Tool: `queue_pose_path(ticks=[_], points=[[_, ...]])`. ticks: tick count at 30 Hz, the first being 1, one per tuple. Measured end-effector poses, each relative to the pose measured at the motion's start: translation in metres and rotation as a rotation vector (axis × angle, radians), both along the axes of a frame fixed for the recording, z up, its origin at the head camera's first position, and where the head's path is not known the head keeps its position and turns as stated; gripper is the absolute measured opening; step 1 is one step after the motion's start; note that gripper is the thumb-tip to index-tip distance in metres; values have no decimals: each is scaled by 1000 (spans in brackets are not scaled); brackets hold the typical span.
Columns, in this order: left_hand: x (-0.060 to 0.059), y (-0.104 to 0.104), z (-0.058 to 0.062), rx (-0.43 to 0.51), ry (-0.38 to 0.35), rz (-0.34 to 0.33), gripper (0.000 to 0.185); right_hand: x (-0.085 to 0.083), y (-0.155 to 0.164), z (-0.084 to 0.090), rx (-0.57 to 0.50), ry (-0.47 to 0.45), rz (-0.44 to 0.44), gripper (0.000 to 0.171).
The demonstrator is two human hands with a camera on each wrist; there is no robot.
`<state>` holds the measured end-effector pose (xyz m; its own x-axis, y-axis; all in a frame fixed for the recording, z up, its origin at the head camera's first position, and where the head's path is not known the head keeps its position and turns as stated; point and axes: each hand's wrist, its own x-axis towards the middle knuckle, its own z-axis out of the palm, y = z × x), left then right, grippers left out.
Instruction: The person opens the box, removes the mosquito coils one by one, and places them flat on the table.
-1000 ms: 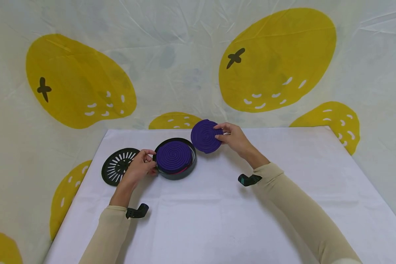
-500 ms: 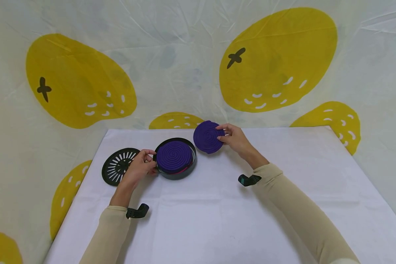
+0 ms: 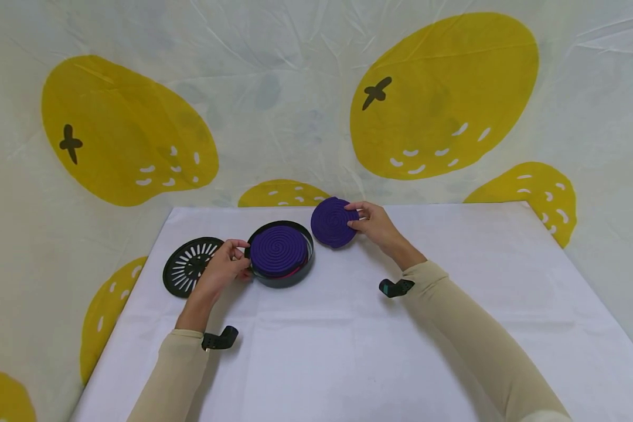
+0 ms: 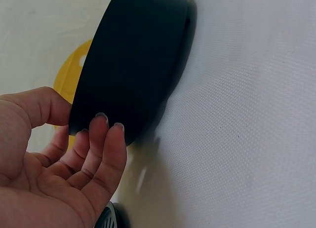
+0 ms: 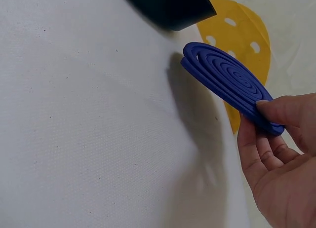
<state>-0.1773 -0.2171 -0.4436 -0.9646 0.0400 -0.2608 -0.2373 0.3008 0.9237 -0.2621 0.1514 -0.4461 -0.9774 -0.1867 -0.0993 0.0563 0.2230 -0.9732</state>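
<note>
My right hand (image 3: 377, 227) pinches a purple spiral coaster (image 3: 331, 225) by its right edge, thumb on its top face and fingers underneath. In the right wrist view this coaster (image 5: 229, 77) is tilted above the white cloth, its shadow falling below. My left hand (image 3: 225, 265) grips the left rim of a round dark holder (image 3: 281, 282); in the left wrist view the fingers press its outer wall (image 4: 133, 55). Inside the holder lies another purple spiral coaster (image 3: 278, 250), with a bit of red showing beneath it.
A black slotted round lid (image 3: 179, 275) lies left of the holder, partly covered by my left hand and wrist. White cloth (image 3: 316, 363) covers the table, whose back edge meets a hanging curtain (image 3: 285, 105) printed with yellow fruit.
The coaster in my right hand has shifted slightly right and down, a little farther from the holder. My left hand and the holder have stayed in place.
</note>
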Motion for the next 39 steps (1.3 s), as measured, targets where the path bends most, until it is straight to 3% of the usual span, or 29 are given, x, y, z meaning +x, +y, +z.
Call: queue_pose_path(ticks=[6,16,30,39], points=[[11,9,24,18,-9,-7,47,-3,1,0,20,-33,13,47],[13,9,26,3,-17,-4,46,-3,0,-7,67,27,21,47],[11,7,20,13,-5,-8,46,-2,2,-8,141,82,37,46],[-1,-1,-7,14,1,11,49,-1,1,-8,165,78,15,50]])
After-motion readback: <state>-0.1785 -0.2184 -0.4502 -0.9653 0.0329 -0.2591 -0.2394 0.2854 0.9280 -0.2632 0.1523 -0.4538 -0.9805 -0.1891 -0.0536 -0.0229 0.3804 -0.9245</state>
